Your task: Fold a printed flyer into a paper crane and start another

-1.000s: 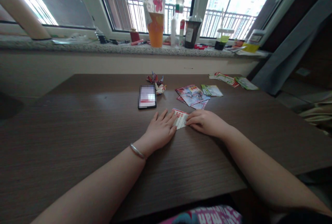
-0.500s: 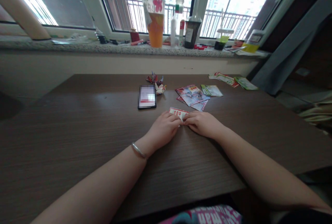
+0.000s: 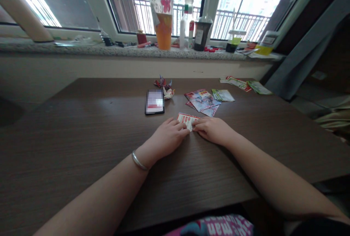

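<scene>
A small sheet of white paper with red print [image 3: 187,119] lies on the table between my hands, its far edge showing. My left hand [image 3: 170,137] has its fingers together on the near left part of the paper, and a silver bangle [image 3: 139,161] circles that wrist. My right hand [image 3: 213,129] grips the right end, fingers bent and bunched, covering that corner. The thumbs are mostly hidden. Beyond the paper lies a pile of colourful printed sheets [image 3: 201,99].
A phone [image 3: 154,102] lies left of the paper, beside folded paper pieces [image 3: 168,93]. Green leaflets [image 3: 223,95] and more leaflets [image 3: 259,87] lie at the back right of the brown table [image 3: 82,141]. Drinks cups [image 3: 164,28] and bottles stand on the windowsill [image 3: 123,50].
My left hand has slid slightly left and towards me along the paper, uncovering more of its printed face. My right hand has barely moved.
</scene>
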A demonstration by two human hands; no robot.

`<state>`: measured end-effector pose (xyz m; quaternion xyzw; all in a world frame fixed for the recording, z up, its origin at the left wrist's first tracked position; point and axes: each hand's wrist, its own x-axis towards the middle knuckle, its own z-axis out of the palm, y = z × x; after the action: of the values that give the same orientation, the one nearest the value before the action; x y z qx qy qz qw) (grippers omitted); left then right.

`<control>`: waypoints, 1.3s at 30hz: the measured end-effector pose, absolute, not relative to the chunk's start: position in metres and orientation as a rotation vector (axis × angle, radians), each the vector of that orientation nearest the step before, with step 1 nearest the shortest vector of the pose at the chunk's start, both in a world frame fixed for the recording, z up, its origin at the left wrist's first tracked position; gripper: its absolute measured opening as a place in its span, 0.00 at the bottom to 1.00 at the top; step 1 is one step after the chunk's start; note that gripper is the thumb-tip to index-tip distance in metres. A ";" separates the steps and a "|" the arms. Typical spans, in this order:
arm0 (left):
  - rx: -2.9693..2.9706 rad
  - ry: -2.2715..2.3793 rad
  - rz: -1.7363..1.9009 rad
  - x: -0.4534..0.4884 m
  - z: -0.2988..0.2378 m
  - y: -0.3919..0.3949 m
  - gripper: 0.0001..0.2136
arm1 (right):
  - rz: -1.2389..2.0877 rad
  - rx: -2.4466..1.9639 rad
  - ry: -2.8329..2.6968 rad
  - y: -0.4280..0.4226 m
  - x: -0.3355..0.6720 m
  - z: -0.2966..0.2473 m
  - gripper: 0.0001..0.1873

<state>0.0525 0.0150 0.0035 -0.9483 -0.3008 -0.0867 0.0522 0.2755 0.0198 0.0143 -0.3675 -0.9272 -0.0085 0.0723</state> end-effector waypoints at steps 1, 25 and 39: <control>-2.897 -0.911 -0.257 0.050 0.005 0.015 0.11 | -0.024 -1.108 -2.786 0.020 0.276 0.014 0.13; -2.945 -0.993 -0.214 0.042 0.016 0.013 0.15 | -0.161 -1.675 -2.749 0.015 0.277 0.026 0.16; -3.017 -1.079 -0.025 0.032 0.032 0.015 0.17 | -0.192 -1.696 -2.719 0.013 0.282 0.026 0.15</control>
<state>0.0318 0.0147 0.0322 -0.9412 -0.3364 -0.0079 -0.0313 0.2824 0.0133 0.0264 -0.5281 -0.8464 -0.0597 -0.0343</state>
